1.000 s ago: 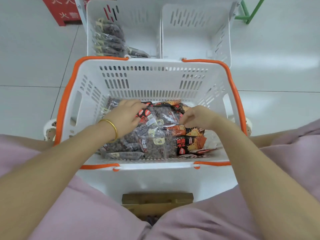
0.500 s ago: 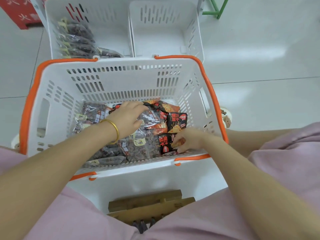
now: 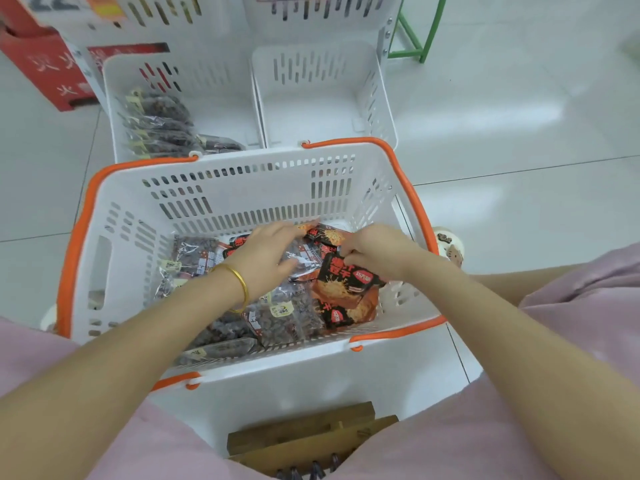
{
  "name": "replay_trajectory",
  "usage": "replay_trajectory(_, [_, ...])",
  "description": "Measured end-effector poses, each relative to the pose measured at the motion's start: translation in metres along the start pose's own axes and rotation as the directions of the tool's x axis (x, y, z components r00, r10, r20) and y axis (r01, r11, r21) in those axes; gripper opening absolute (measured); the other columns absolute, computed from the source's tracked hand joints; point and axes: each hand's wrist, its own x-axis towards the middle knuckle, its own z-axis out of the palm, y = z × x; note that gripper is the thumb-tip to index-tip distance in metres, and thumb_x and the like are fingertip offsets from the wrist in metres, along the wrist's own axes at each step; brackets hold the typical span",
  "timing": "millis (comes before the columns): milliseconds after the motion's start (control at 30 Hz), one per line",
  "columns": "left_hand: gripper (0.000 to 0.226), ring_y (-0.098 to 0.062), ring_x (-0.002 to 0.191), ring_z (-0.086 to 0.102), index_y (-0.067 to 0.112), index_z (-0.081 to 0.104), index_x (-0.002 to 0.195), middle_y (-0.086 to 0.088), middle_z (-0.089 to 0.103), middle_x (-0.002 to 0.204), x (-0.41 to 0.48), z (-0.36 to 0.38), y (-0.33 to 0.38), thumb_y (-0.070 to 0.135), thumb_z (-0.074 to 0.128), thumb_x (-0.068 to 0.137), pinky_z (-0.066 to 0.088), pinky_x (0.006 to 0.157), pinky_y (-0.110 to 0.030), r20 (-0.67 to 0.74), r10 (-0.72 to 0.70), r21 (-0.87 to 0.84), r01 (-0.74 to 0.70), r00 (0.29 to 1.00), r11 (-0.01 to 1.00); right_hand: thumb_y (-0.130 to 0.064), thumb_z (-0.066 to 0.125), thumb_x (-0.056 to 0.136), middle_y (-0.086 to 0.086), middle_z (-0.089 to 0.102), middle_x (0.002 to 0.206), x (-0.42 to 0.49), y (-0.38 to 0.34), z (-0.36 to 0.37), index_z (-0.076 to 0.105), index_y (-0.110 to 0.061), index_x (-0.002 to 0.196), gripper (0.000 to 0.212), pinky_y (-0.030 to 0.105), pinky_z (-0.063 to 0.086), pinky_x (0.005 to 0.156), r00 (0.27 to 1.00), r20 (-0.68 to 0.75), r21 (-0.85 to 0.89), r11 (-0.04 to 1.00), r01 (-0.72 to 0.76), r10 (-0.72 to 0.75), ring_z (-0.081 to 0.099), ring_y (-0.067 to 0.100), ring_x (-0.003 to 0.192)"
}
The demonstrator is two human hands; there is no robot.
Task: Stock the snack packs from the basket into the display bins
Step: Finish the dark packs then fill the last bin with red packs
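A white basket (image 3: 242, 188) with orange handles holds several snack packs: clear packs of dark nuts (image 3: 287, 313) and black-and-orange packs. My right hand (image 3: 377, 251) pinches a black-and-orange pack (image 3: 346, 278) and holds it lifted at the basket's right side. My left hand (image 3: 270, 258), with a gold bangle on the wrist, rests with spread fingers on the packs in the middle. Beyond the basket stand two white display bins: the left bin (image 3: 221, 109) holds a row of clear nut packs (image 3: 159, 126), the right bin (image 3: 322, 109) holds nothing.
A red box (image 3: 45, 71) stands on the floor at the far left. Green metal legs (image 3: 415, 36) stand at the far right. More white bins sit above the two. A wooden stool (image 3: 304, 434) shows between my knees. White tile floor surrounds everything.
My right hand moved from the basket's near right corner up toward the far right and now holds a black-and-orange pack raised. My left hand shifted slightly toward the far side.
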Motion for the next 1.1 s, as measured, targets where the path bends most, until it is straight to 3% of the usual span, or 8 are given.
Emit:
replay_trajectory(67, [0.058,-0.018,0.138,0.026,0.019,0.030,0.144,-0.001,0.031,0.150,0.002,-0.011,0.009,0.030,0.055,0.093,0.024,0.113,-0.033,-0.011,-0.004,-0.089,0.003,1.000,0.996,-0.017,0.053,0.094,0.008,0.066,0.092,0.001,0.000,-0.031,0.065,-0.001,0.094,0.020,0.031,0.044,0.075,0.997,-0.081,0.135,0.991,0.011,0.000,0.058,0.024,0.085])
replay_trajectory(233, [0.081,-0.012,0.128,0.041,0.019,0.028,0.143,0.002,0.043,0.138,0.006,-0.055,0.020,0.030,0.075,0.077,0.036,0.103,-0.025,0.001,-0.019,-0.363,0.018,1.000,0.932,-0.009,0.062,0.089,-0.006,0.053,0.065,0.001,-0.015,-0.105,0.065,-0.005,0.081,0.010,0.011,0.036,0.059,0.990,-0.143,0.425,0.904,0.055,0.006,0.046,0.000,0.055])
replay_trajectory(367, [0.057,-0.012,0.098,0.060,0.020,0.047,0.117,0.007,0.061,0.107,0.009,-0.101,0.024,0.028,0.080,0.072,0.050,0.081,-0.024,-0.030,-0.083,-0.454,0.061,0.996,0.889,-0.011,0.063,0.089,-0.003,0.058,0.069,0.018,-0.032,-0.151,0.064,-0.016,0.078,0.012,0.025,0.047,0.063,0.989,-0.139,0.622,0.782,0.050,0.048,0.053,0.010,0.065])
replay_trajectory(500, [0.059,-0.023,0.095,0.067,0.015,0.058,0.105,-0.006,0.070,0.102,0.007,-0.130,0.013,0.031,0.087,0.056,0.055,0.084,-0.042,-0.017,-0.127,-0.612,0.090,0.992,0.786,-0.023,0.057,0.093,0.001,0.058,0.074,0.036,-0.043,-0.177,0.067,-0.008,0.093,0.018,0.024,0.046,0.058,0.982,-0.140,0.726,0.688,0.015,0.126,0.054,0.011,0.062])
replay_trajectory(667, [0.047,-0.034,0.095,0.067,0.010,0.060,0.101,-0.016,0.069,0.104,0.012,-0.145,-0.007,0.024,0.083,0.062,0.054,0.084,-0.051,-0.053,-0.228,-0.739,0.116,0.972,0.664,-0.047,0.040,0.097,0.010,0.069,0.104,0.050,-0.033,-0.177,0.058,-0.013,0.114,0.042,0.041,0.058,0.072,0.988,0.137,0.878,0.452,-0.156,0.075,0.069,0.029,0.087])
replay_trajectory(767, [0.041,-0.032,0.097,0.066,0.010,0.060,0.105,-0.014,0.070,0.104,0.023,-0.145,-0.018,0.015,0.081,0.070,0.052,0.088,-0.051,-0.059,-0.271,-0.783,0.124,0.961,0.610,-0.047,0.038,0.097,0.006,0.071,0.102,0.062,-0.027,-0.172,0.058,-0.016,0.115,0.041,0.045,0.059,0.071,0.972,0.231,0.903,0.364,-0.227,0.034,0.070,0.030,0.079])
replay_trajectory(900, [0.045,-0.022,0.094,0.067,0.015,0.055,0.110,-0.006,0.069,0.102,0.034,-0.134,-0.024,0.018,0.080,0.073,0.054,0.087,-0.045,-0.091,-0.273,-0.744,0.117,0.958,0.658,-0.055,0.044,0.087,0.009,0.070,0.105,0.072,-0.025,-0.165,0.058,-0.016,0.116,0.050,0.039,0.059,0.068,0.972,0.235,0.903,0.370,-0.219,0.002,0.069,0.027,0.083])
replay_trajectory(1100, [0.051,-0.008,0.091,0.062,0.016,0.048,0.120,0.006,0.063,0.102,0.050,-0.110,-0.008,0.022,0.075,0.078,0.052,0.077,-0.024,-0.142,-0.214,-0.686,0.060,0.966,0.725,-0.010,0.072,0.081,0.006,0.068,0.087,0.087,-0.024,-0.149,0.059,-0.014,0.094,0.018,0.030,0.060,0.062,0.993,0.104,0.827,0.550,-0.118,0.056,0.069,0.021,0.077])
